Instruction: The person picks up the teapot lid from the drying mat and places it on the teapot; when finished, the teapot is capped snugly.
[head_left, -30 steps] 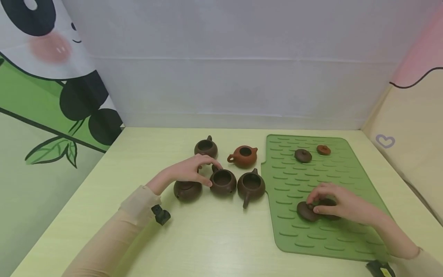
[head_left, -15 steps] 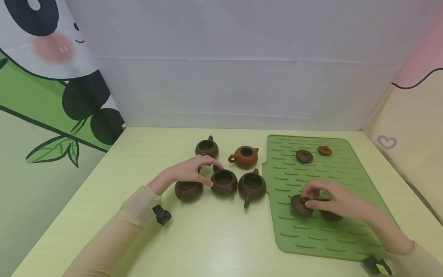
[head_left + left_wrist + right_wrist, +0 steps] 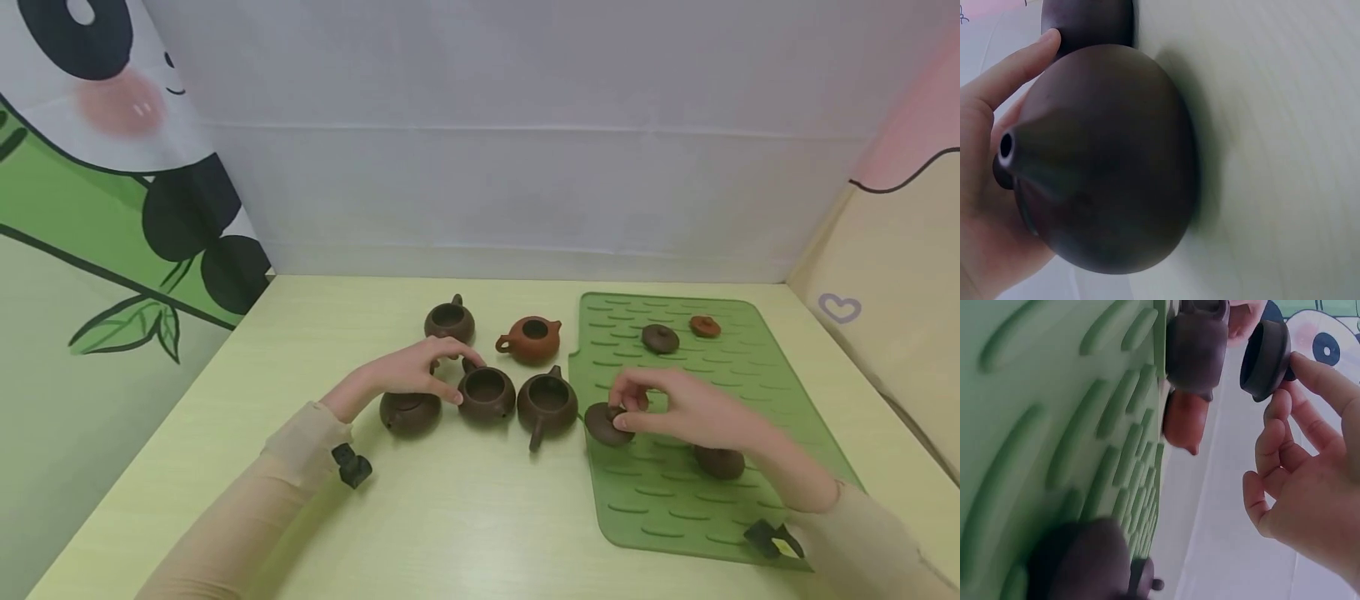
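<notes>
With thumb and fingers, my right hand pinches the knob of a dark brown teapot lid, held up off the green mat near its left edge. The lid's hollow underside shows in the right wrist view. My left hand reaches over a lidded dark teapot and holds a lidless dark teapot between thumb and fingers, at its handle side. In the left wrist view the lidded teapot's spout faces the camera. Another lidless dark teapot stands just right of the held one.
A green mat lies at the right, bearing a dark lid near the front, another dark lid and a small reddish lid behind. Behind the front teapots stand a dark lidless teapot and a reddish one.
My right hand has lifted the dark lid from the mat and carried it left toward the teapots. The other front lid is now uncovered. My left hand has stayed in place.
</notes>
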The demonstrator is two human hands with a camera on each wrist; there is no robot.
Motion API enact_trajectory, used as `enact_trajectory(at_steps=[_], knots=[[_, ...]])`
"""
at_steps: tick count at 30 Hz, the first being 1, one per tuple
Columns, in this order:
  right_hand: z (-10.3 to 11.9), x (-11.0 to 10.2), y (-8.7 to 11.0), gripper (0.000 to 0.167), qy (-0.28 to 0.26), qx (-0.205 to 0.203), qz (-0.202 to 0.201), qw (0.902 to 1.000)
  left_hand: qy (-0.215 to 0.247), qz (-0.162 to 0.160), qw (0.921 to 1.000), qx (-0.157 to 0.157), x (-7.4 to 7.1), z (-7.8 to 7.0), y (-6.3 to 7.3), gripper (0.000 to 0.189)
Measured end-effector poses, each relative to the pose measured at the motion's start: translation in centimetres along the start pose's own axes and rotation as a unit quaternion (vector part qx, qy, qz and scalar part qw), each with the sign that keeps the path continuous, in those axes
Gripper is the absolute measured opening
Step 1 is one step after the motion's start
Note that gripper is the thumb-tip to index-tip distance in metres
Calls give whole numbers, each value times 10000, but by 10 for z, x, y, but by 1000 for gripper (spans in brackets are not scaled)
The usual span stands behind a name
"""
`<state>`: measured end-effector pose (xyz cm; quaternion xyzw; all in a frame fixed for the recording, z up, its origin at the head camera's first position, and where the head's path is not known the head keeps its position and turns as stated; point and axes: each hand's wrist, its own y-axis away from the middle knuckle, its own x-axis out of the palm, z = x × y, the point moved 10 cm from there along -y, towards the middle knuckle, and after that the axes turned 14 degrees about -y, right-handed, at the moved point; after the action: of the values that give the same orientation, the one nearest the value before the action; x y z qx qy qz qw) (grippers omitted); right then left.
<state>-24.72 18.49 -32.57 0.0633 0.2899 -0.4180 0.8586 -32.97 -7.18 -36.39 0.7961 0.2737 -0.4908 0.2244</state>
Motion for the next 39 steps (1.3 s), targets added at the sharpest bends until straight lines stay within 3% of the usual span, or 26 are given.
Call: enact_trajectory(at_steps=[13,22,39], knots=[[14,27,-44,15,-651,-70,38,9978,223,41,9996,-137,-1,-1,3,56],[19,33,-68,15,-830,-2,-376,9958,381,122,9989,-230,-1,-4,7,57],[25,41,-106,14,-1203,-284,-935,9879,392,173,9989,-185,0,-3,5,58]])
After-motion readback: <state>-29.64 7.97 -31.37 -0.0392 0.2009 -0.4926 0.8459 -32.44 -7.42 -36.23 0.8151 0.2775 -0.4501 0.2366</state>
